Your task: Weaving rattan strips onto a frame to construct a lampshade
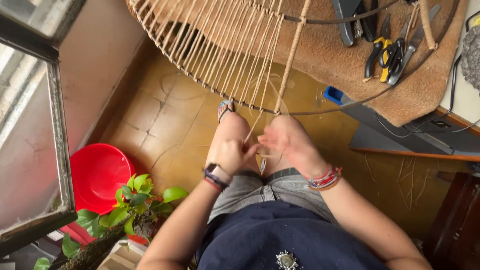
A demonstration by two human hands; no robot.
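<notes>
Over the lap, below the wire frame (320, 107), the left hand (231, 152) and right hand (288, 141) meet, fingers pressed together and pinching a pale cord (254, 125) that rises taut to the frame's strung rim, with pliers (378, 50) lying on the brown mat (320, 55) beyond.

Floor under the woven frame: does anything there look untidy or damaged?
Yes. Loose cord scraps lie scattered on the floor at the right, beside the dark shelf. The tiles show cracks near the red basin.
</notes>
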